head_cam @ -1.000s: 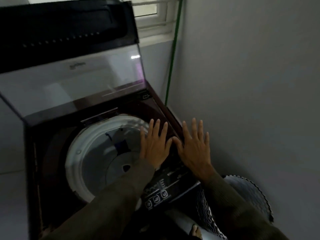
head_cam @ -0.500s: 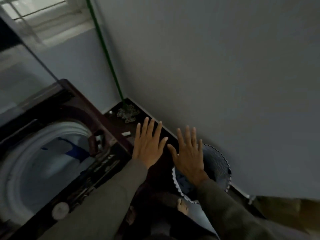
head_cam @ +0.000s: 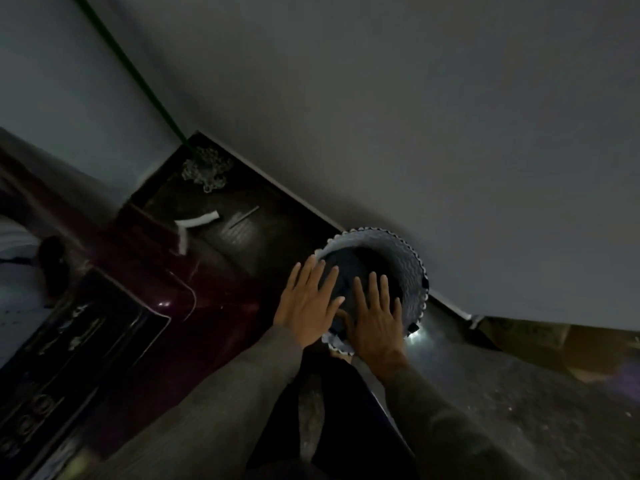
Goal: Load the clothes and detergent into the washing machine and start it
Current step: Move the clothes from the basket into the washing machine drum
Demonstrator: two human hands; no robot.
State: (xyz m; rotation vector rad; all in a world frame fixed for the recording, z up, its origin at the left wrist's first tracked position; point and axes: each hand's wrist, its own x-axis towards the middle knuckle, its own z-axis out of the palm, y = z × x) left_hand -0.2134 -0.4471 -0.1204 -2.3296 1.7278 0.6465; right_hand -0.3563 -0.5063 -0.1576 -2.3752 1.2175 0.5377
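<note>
A light woven laundry basket [head_cam: 405, 258] with a scalloped rim stands on the floor against the wall, right of the washing machine. Dark clothes [head_cam: 349, 268] lie inside it. My left hand [head_cam: 306, 303] and my right hand [head_cam: 375, 315] hover side by side over the basket's near rim, fingers straight and spread, holding nothing. The dark maroon washing machine [head_cam: 145, 306] fills the lower left; its control panel [head_cam: 69, 344] and a sliver of the white drum [head_cam: 14, 271] show at the left edge.
A green mop handle [head_cam: 138, 81] leans in the corner with its mop head [head_cam: 206, 169] on the dark floor behind the machine. A white strip [head_cam: 194, 223] lies on the machine's back corner. The grey wall runs close behind the basket. My legs stand below the basket.
The view has swung right and down, away from the drum toward the basket. Both hands moved from above the machine's edge to above the basket, still with fingers spread.
</note>
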